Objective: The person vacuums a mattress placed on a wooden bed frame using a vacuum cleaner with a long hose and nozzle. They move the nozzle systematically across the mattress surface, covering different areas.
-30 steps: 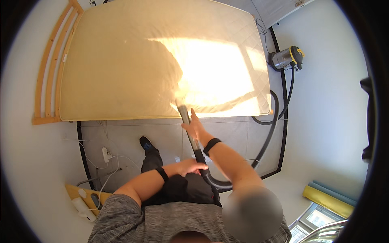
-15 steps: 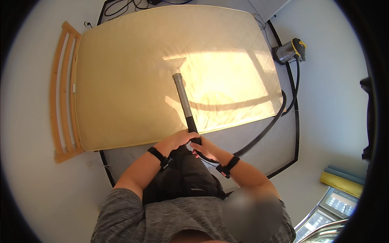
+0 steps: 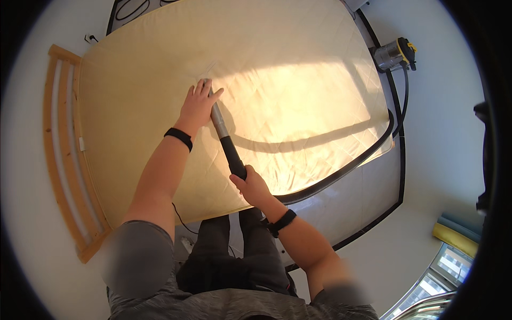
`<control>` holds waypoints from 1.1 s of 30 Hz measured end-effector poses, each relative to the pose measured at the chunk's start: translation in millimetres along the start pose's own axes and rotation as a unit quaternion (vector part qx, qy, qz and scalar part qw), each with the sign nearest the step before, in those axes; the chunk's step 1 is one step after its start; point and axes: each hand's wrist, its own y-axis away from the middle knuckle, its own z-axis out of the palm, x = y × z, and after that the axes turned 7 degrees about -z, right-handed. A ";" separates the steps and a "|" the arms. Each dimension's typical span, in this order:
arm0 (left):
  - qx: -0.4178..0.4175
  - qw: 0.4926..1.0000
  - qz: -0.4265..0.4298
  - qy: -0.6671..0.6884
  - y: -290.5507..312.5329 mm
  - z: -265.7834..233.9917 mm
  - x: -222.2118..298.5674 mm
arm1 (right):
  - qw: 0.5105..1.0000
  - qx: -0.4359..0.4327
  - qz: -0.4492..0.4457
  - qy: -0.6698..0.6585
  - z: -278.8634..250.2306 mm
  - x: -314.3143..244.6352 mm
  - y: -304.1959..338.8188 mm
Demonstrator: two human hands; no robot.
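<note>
My right hand (image 3: 253, 186) is wrapped round the black handle end of a vacuum wand (image 3: 219, 124), near the mattress's close edge. The wand slants up and left, its grey tube lying over the cream mattress (image 3: 144, 106). At the wand's far end my left hand (image 3: 198, 104) rests against the tube, fingers stretched forward and thumb spread to the right. A clear flat nozzle (image 3: 211, 69) shows faintly just beyond those fingertips; the left hand partly covers where it joins. From the handle a black ribbed hose (image 3: 341, 176) runs right along the mattress edge.
A steel vacuum cleaner (image 3: 392, 55) with a black and yellow top stands at the far right, joined to the hose. The wooden headboard (image 3: 52, 138) borders the mattress on the left. Cables (image 3: 133, 9) lie behind it. A thin cord (image 3: 177, 216) hangs near my legs.
My left hand has left the handle and moved forward to the wand's nozzle end. My right hand stays on the handle. The view has shifted, with my body closer to the mattress.
</note>
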 end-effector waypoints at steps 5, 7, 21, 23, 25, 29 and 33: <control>-0.050 0.998 0.022 0.040 -42.7 65.1 -20.1 | 0.997 0.028 0.028 -0.070 31.6 17.1 -58.8; -0.033 0.996 0.022 0.076 -42.9 84.5 -19.4 | 0.993 0.021 0.051 -0.101 35.9 33.3 -65.9; -0.105 0.984 0.026 0.140 43.8 72.1 73.6 | 0.991 0.009 0.134 -0.009 25.3 73.6 64.7; -0.119 0.984 0.022 0.129 72.8 70.1 102.8 | 0.985 -0.008 0.171 0.001 25.1 91.5 95.3; -0.153 0.980 0.013 0.126 103.2 68.5 138.1 | 0.987 -0.019 0.162 -0.001 17.4 116.3 131.7; -0.223 0.962 -0.007 0.157 166.5 63.6 196.4 | 0.983 -0.052 0.165 0.054 21.0 158.0 203.9; -0.248 0.957 0.014 0.153 240.8 52.8 240.0 | 0.969 -0.118 0.205 0.072 34.3 187.0 281.7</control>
